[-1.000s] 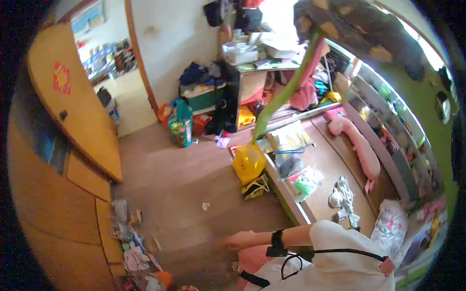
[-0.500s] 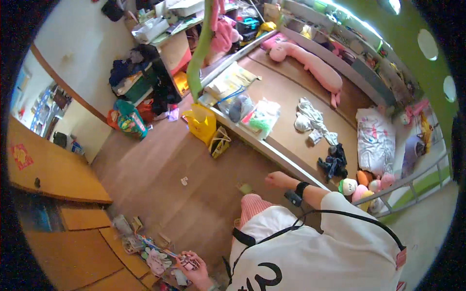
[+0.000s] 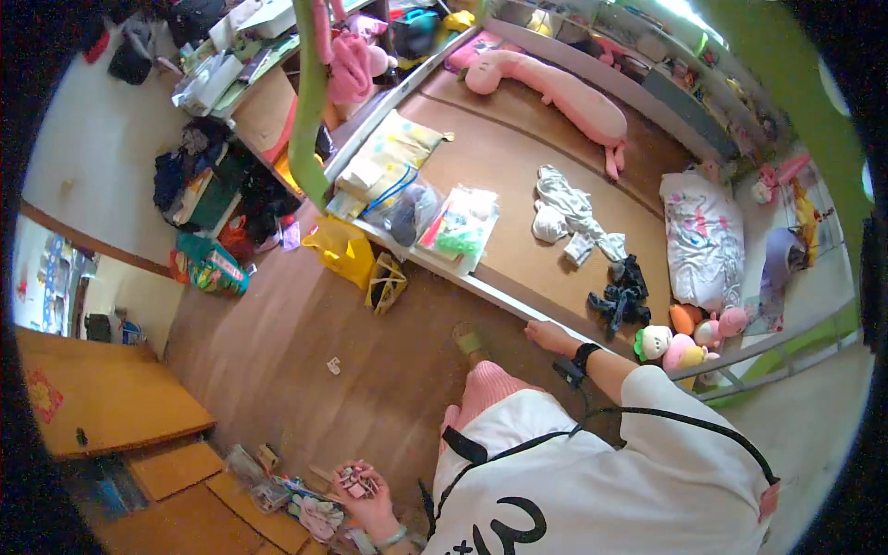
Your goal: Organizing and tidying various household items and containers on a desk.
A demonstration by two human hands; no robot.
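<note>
Low at the centre left, my left hand is cupped palm up around a cluster of small pink, white and dark pieces, too small to name. Beside it lies a heap of odds and ends with a pinkish cloth. My right hand, a black band on its wrist, hangs by the bed's white edge. Its fingers look loosely curled, with nothing visible in them. A small white and pink piece lies on the brown floor.
On the bed are a long pink plush toy, crumpled pale clothes, dark clothes, a white pillow and several small plush toys. A yellow bag stands against the bed. Orange cabinet doors are at the left.
The view has turned, so the bed and bags sit further left. My left hand has lifted away from the heap with the pieces in it. A green slipper now shows more fully.
</note>
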